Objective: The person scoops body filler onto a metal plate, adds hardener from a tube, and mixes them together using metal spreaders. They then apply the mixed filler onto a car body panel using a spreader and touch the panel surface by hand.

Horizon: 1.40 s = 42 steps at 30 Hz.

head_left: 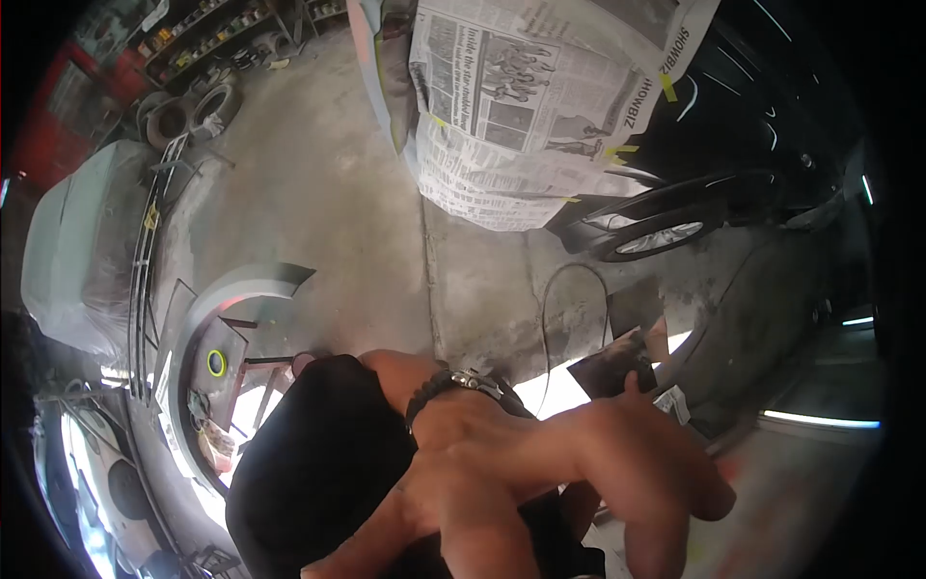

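My left hand [468, 458] looms large and blurred close to the camera, its fingers spread toward the lower edge. A dark beaded bracelet [434, 394] and a metal watch [477, 382] circle its wrist. The black sleeve or clothing [318, 463] lies to its left. Overlapping its fingers on the right is what seems to be my right hand [641, 444], with a raised thumb and bent fingers running down out of view. Whether anything is held there cannot be made out.
A dark car [772, 125] stands at upper right, partly masked with taped newspaper [521, 106]. A curved grey panel [207, 314] stands at left near a yellow-green ring [217, 364]. Tyres [214, 108] sit far left. A hose [547, 299] crosses the concrete floor [299, 164].
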{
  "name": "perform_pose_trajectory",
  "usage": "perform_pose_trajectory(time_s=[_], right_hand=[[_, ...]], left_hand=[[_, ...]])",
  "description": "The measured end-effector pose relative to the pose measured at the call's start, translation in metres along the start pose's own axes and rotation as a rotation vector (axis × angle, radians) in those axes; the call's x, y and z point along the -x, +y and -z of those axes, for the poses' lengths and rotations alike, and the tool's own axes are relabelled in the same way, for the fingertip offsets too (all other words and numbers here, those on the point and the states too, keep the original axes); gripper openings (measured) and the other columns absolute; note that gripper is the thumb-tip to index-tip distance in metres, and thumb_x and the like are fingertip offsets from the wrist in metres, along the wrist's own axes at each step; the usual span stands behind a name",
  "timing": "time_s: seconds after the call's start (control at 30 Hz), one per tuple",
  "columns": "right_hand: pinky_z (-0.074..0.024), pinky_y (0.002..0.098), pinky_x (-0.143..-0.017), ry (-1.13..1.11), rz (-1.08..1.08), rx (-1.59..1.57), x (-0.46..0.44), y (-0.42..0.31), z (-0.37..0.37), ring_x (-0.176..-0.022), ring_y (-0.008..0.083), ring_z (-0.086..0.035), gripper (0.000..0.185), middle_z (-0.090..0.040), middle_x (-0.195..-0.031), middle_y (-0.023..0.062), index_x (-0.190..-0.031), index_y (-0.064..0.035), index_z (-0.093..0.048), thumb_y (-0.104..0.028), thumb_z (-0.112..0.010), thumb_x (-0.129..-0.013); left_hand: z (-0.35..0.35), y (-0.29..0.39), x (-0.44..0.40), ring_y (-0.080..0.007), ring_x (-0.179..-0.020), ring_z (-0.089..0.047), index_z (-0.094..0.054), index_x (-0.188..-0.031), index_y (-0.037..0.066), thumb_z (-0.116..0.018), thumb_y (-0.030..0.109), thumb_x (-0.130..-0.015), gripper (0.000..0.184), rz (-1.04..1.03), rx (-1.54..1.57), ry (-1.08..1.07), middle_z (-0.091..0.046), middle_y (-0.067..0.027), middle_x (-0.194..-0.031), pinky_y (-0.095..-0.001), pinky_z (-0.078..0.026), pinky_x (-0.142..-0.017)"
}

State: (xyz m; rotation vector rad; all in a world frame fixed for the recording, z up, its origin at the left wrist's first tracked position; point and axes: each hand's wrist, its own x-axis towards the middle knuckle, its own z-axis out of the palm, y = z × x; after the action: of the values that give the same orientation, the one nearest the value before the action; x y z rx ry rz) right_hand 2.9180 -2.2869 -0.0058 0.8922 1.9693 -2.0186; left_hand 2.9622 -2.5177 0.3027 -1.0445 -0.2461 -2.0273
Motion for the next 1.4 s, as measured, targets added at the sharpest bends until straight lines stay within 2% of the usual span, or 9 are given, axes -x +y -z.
perform_pose_trajectory(time_s=[0.33,0.53,0.63,0.73,0.87,0.93,1.07,1.27,1.4], right_hand=[[-0.0442,0.0394,-0.106,-0.205,0.051,0.066,0.051,0.010,-0.065,-0.125,0.0310,-0.058,0.039,-0.059,-0.138,0.0192,-0.138,-0.0016,-0.057,-0.018,-0.057,-0.103],[-0.0472,0.0381,-0.101,-0.328,0.093,0.062,0.091,0.019,-0.102,-0.118,0.0272,-0.060,0.037,-0.062,-0.132,0.0157,-0.134,-0.0008,-0.059,-0.016,-0.060,-0.101],[-0.0486,0.0375,-0.099,-0.412,0.123,0.052,0.104,0.016,-0.120,-0.115,0.0253,-0.062,0.035,-0.064,-0.129,0.0140,-0.132,-0.0003,-0.060,-0.015,-0.062,-0.100],[-0.0501,0.0369,-0.097,-0.520,0.171,0.023,0.116,0.007,-0.135,-0.112,0.0235,-0.063,0.034,-0.065,-0.126,0.0122,-0.130,0.0001,-0.061,-0.014,-0.064,-0.099],[-0.0521,0.0360,-0.093,-0.690,0.250,-0.028,0.142,-0.021,-0.161,-0.108,0.0209,-0.065,0.033,-0.067,-0.122,0.0099,-0.128,0.0007,-0.062,-0.013,-0.066,-0.098],[-0.0531,0.0356,-0.092,-0.783,0.301,-0.047,0.132,-0.021,-0.162,-0.106,0.0197,-0.066,0.032,-0.068,-0.120,0.0087,-0.127,0.0010,-0.062,-0.012,-0.067,-0.098],[-0.0458,0.0324,-0.096,-0.980,0.305,-0.141,0.144,-0.029,-0.181,-0.106,0.0150,-0.061,0.029,-0.069,-0.114,0.0080,-0.121,0.0025,-0.066,-0.017,-0.063,-0.100],[-0.0467,0.0302,-0.091,-1.091,0.273,0.047,0.152,-0.014,-0.188,-0.095,0.0141,-0.062,0.027,-0.072,-0.103,0.0058,-0.112,0.0033,-0.071,-0.020,-0.066,-0.098],[-0.0490,0.0330,-0.090,-1.002,0.356,0.422,0.152,-0.010,-0.172,-0.100,0.0172,-0.066,0.033,-0.074,-0.104,0.0112,-0.110,0.0084,-0.071,-0.021,-0.067,-0.096]], left_hand=[[-0.002,0.104,-0.021,-0.0367,-0.107,-0.055,-0.077,-0.109,0.016,-0.046,0.064,-0.100,0.058,-0.134,-0.060,-0.033,-0.053,-0.0245,-0.117,-0.0511,-0.046,-0.096],[0.009,0.229,-0.020,-0.0273,-0.105,-0.052,-0.073,-0.114,0.000,-0.037,0.088,-0.085,0.099,0.740,-0.125,-0.098,-0.048,-0.0252,-0.128,-0.0379,-0.045,-0.089],[0.010,0.189,0.002,-0.0274,-0.107,-0.055,-0.075,-0.115,0.008,-0.042,0.082,-0.090,0.085,0.291,-0.087,-0.133,-0.054,-0.0251,-0.126,-0.0425,-0.047,-0.090],[0.029,0.196,0.008,-0.0292,-0.109,-0.055,-0.064,-0.133,0.010,-0.043,0.085,-0.087,0.090,0.208,0.132,-0.412,-0.048,-0.0254,-0.137,-0.0516,-0.042,-0.093],[0.034,0.215,0.023,-0.0239,-0.105,-0.056,-0.067,-0.113,-0.004,-0.034,0.090,-0.086,0.104,0.289,-0.045,-0.198,-0.049,-0.0259,-0.127,-0.0342,-0.045,-0.091],[0.059,0.235,0.033,-0.0332,-0.114,-0.051,-0.061,-0.117,0.002,-0.032,0.086,-0.091,0.093,0.357,-0.490,-0.010,-0.051,-0.0180,-0.123,-0.0446,-0.041,-0.097],[0.148,0.259,0.082,-0.0187,-0.121,-0.053,-0.050,-0.142,0.000,-0.056,0.057,-0.100,0.071,0.761,-1.312,0.415,-0.055,-0.0103,-0.136,-0.0377,-0.043,-0.100],[0.177,0.247,0.116,-0.0121,-0.103,-0.064,-0.065,-0.125,0.002,-0.053,0.035,-0.108,0.039,0.959,-1.031,0.459,-0.070,-0.0043,-0.113,-0.0309,-0.050,-0.092],[0.181,0.246,0.104,-0.0106,-0.096,-0.068,-0.069,-0.115,0.004,-0.053,0.036,-0.108,0.036,0.703,-0.802,0.804,-0.072,-0.0027,-0.105,-0.0293,-0.056,-0.084]])
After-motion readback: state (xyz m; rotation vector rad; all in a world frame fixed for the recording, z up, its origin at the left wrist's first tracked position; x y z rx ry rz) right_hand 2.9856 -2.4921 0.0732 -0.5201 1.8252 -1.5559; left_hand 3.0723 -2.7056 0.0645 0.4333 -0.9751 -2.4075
